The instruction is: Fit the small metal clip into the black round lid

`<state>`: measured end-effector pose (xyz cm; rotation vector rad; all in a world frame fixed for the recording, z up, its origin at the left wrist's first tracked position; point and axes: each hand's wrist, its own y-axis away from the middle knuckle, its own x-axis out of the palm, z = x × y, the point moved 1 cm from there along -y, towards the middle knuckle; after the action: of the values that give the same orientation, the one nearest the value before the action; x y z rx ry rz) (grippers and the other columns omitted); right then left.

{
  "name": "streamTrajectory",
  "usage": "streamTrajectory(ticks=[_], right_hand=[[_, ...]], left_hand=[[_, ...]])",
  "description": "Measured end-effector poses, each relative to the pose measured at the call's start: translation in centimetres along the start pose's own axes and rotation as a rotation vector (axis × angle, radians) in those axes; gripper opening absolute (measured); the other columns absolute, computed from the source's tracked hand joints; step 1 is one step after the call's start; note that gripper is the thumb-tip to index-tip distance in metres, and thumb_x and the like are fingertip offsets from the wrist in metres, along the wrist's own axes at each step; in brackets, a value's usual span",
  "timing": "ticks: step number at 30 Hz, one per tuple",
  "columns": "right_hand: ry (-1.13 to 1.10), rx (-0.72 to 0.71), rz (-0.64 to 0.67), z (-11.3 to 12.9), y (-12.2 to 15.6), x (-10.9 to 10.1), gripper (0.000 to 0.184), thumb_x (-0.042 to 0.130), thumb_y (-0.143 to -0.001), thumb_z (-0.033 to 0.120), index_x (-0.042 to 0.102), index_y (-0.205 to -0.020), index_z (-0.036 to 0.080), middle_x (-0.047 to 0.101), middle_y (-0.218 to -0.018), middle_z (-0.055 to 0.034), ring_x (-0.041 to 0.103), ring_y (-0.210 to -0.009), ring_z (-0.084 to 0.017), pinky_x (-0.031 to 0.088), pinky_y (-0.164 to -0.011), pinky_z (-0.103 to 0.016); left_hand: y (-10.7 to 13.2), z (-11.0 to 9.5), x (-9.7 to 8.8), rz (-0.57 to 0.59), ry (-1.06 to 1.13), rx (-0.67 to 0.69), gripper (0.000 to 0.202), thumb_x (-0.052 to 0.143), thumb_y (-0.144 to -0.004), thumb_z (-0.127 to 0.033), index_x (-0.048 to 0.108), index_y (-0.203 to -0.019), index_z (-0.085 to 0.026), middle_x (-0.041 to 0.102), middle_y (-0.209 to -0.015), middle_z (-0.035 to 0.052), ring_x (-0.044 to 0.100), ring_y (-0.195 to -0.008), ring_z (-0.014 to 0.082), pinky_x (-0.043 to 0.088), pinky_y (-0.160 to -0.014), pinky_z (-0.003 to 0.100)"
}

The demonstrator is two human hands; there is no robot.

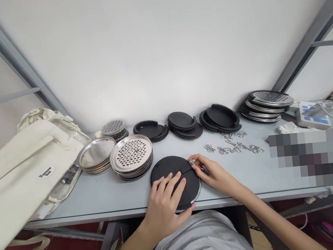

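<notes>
A round black disc (166, 166) with a silvery metal edge showing at its right lies near the table's front edge. My left hand (167, 199) holds it, fingers spread across its top and thumb at the near rim. At the upper right rim, my right hand (210, 172) pinches a small metal wire clip (191, 162) against the disc, beside a slit in the black surface. Fingers partly cover the clip, so how it sits on the rim cannot be made out. Several loose wire clips (235, 148) lie scattered beyond my right hand.
Perforated metal discs (132, 154) and plain metal discs (97, 152) are stacked to the left, beside a cream bag (26, 170). Black round covers (182, 120) line the wall. At the back right are stacked black-and-metal discs (272, 98) and a white-and-blue device (312, 113).
</notes>
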<state>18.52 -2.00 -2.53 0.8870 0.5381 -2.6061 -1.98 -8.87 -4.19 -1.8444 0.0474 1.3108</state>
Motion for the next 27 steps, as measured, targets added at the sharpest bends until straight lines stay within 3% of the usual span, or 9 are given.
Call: streamTrajectory(ticks=[7, 13, 27], right_hand=[[-0.030, 0.010, 0.005, -0.04, 0.02, -0.05, 0.020, 0.042, -0.096, 0.029, 0.052, -0.110, 0.021, 0.051, -0.072, 0.0026, 0.050, -0.062, -0.014, 0.042, -0.059, -0.024], [-0.035, -0.004, -0.035, -0.14, 0.13, -0.14, 0.021, 0.043, -0.096, 0.031, 0.055, -0.110, 0.021, 0.059, -0.078, -0.0009, 0.057, -0.072, -0.016, 0.047, -0.067, -0.027], [0.009, -0.002, -0.005, -0.42, 0.18, -0.04, 0.022, 0.043, -0.096, 0.028, 0.053, -0.113, 0.020, 0.056, -0.079, -0.0005, 0.055, -0.071, -0.015, 0.046, -0.068, -0.027]], left_hand=[[-0.05, -0.07, -0.08, -0.007, -0.027, 0.009, 0.049, 0.059, -0.085, -0.039, 0.056, -0.129, -0.017, 0.056, -0.133, 0.0103, 0.052, -0.120, 0.0266, 0.039, -0.098, 0.041], [-0.08, -0.04, -0.06, -0.009, -0.018, 0.009, 0.049, 0.058, -0.085, -0.039, 0.056, -0.129, -0.017, 0.056, -0.133, 0.0103, 0.052, -0.120, 0.0271, 0.039, -0.097, 0.041], [0.00, 0.03, 0.08, 0.013, 0.032, 0.000, 0.049, 0.056, -0.088, -0.039, 0.053, -0.131, -0.016, 0.052, -0.138, 0.0070, 0.048, -0.123, 0.0271, 0.034, -0.100, 0.042]])
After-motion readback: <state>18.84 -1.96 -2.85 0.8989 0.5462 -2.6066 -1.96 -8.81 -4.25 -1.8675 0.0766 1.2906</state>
